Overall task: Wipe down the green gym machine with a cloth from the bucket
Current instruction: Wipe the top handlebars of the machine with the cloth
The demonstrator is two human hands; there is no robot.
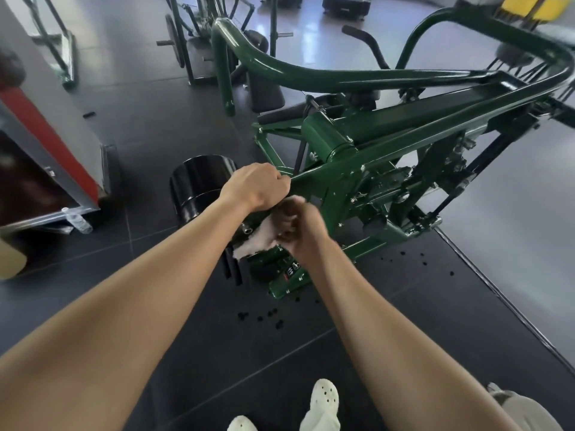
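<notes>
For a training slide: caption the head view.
Right hand holds pale cloth at green gym machine; left hand grips its bar.

Gym machine (389, 132): glossy green painted metal. Cloth (258, 241): pale, fluffy fabric. Floor (155, 144): dark matt tiles.

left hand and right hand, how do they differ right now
The left hand is sharp and grips a bar of the green machine; the right hand is motion-blurred and holds the whitish cloth. The left hand sits higher; the right hand is lower, nearer the machine's base. Both are bare, curled and close together.
</notes>
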